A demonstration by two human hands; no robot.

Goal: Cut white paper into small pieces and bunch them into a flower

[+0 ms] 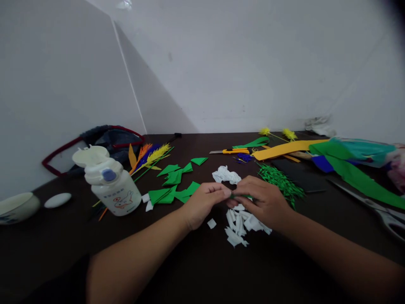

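My left hand (205,200) and my right hand (264,200) meet above the table's middle, fingertips pinched together. Between them shows a little of a green paper piece (233,196); most of it is hidden by my fingers. Several cut pieces of green paper (171,193) lie folded or flat to the left of my left hand. Below and behind my hands are torn strips of white tissue (238,223), and a crumpled white tissue (226,174) lies just beyond them. A heap of thin green paper shreds (280,182) rests beside my right hand.
At the left stand a white bottle (115,185) with its lid up and a bowl (19,207). Paper grain stalks (155,157) lie behind the bottle. A yellow utility knife (236,151) has its blade out. Scissors (376,207) and a yellow paper strip (284,149) are at right.
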